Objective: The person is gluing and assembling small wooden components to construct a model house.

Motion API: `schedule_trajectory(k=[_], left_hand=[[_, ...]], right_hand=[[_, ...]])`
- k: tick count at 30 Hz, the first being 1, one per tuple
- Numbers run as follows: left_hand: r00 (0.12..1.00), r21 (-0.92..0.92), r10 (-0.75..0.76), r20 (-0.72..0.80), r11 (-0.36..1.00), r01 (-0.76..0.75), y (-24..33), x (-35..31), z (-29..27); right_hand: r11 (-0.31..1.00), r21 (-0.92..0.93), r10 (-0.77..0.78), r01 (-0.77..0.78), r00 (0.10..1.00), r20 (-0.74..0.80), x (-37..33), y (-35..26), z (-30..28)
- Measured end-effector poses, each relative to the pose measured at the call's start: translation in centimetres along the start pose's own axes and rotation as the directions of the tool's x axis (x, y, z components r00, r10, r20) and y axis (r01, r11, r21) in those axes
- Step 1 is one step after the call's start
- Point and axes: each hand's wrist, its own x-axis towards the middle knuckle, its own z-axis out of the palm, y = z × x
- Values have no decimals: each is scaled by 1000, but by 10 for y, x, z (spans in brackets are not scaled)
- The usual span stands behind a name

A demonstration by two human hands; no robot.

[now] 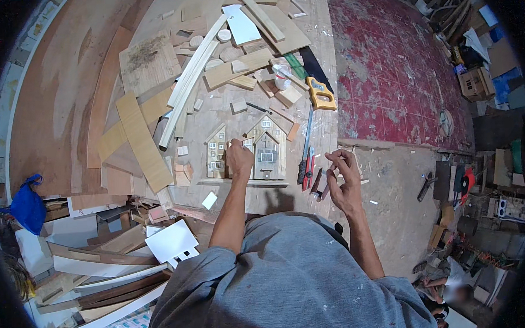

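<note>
A small wooden model house point(266, 155) with pale window pieces and gabled fronts stands on the workbench before me. My left hand point(239, 158) is closed, its fingertips down at the middle of the house front, between the narrow left gable point(217, 149) and the wider right one. Whatever those fingers grip is hidden. To the right of the house, my right hand point(345, 181) is raised with thumb and fingers bent toward each other in a pinch. Anything in it is too small to name. Below it lie a red-handled tool point(310, 166) and a dark slim tool point(316, 180).
A yellow-handled handsaw point(321, 94) lies right of the house. Wood strips point(194, 79), blocks and a clear jar point(282, 78) crowd the far bench. Offcuts point(102, 259) pile up at lower left. Red flooring point(387, 70) stretches to the right. Another person point(455, 287) is at lower right.
</note>
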Motion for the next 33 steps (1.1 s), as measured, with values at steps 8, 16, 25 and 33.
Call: schedule_trajectory(k=[8,16,25,33], left_hand=[[1000,-9,-28,-7,1000,28,5,-1,-2],[999,-23,-36,-18,999,36,9,-2,-4],[999,1,-31,-9,1000,31,11,-1,-6],[993,-72,-111,40,991,114,1,7,-1]], right_hand=[[999,-41,-10,11,1000,26,-1,-1,0],[999,-22,-35,36,999,25,-2,1,4],[997,-48,-65,67,997,38,-1,-6,3],[991,-75,-104,108,993,55,-1,-9,8]])
